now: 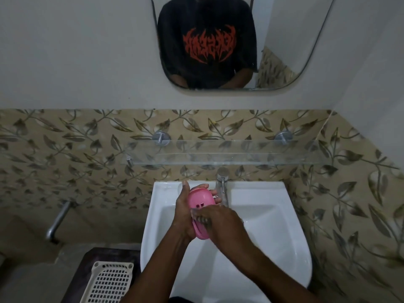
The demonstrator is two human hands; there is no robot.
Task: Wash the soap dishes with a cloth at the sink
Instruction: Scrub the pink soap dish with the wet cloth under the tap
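The left hand [182, 212] held the pink dish [201, 199] up over the white sink [282, 217], close to the tap [222, 186]. Its fingers [216, 196] curled round the dish from behind. The right hand [223, 220] lay across the low part of the dish. It was blurry, so I cannot tell if its fingers gripped anything. A white tray [107, 281] sat left of the sink.

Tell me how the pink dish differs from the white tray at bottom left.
The pink dish is oval with a few slots; the white tray is rectangular with a grid of holes. The dish is held tilted over the sink in the left hand; the tray lies flat beside the sink, untouched. Both look plastic and perforated.
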